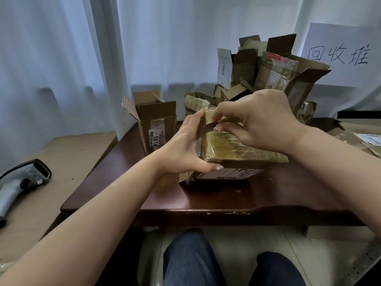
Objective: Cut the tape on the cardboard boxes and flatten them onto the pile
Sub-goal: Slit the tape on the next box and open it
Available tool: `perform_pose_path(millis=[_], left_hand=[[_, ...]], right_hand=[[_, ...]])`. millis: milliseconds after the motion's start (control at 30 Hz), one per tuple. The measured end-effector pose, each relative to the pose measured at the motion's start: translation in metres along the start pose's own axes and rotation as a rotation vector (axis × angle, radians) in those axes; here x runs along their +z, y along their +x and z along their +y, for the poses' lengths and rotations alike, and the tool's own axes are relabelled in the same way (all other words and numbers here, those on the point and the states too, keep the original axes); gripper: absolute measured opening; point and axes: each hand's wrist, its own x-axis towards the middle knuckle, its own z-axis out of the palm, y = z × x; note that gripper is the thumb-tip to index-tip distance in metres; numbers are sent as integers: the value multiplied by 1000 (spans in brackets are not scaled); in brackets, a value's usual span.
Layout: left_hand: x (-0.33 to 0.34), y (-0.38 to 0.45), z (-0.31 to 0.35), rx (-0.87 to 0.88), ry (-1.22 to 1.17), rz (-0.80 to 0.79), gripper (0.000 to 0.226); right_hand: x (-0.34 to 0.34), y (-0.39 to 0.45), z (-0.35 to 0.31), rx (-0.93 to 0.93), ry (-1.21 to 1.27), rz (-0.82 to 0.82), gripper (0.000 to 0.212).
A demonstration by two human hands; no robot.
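Note:
A cardboard box (233, 148) wrapped in yellowish tape stands on the dark wooden table (206, 201). My left hand (185, 145) grips its left end, thumb under the lower corner and fingers over the top edge. My right hand (255, 120) holds a small knife (216, 123) over the box top, its blade pointing left onto the tape at the upper left edge. Behind, at the back right, rises the pile of opened cardboard boxes (268, 71).
An open-topped box with a label (156, 122) stands at the table's back left. A white paper sign (340, 54) hangs behind the pile. A barcode scanner (18, 182) lies on flat cardboard at left. More flattened cardboard (358, 139) lies at right. My knees show below.

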Motion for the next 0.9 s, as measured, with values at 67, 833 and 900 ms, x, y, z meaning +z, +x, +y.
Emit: perform_pose_path(millis=[67, 833, 900], left_hand=[[0, 0, 0, 1, 4, -3, 121], [-5, -1, -7, -38, -20, -21, 116], [-5, -3, -7, -31, -33, -24, 116]], right_hand=[[0, -2, 1, 11, 18, 12, 22], [3, -8, 3, -69, -59, 35, 23], [5, -13, 3, -84, -51, 47, 25]])
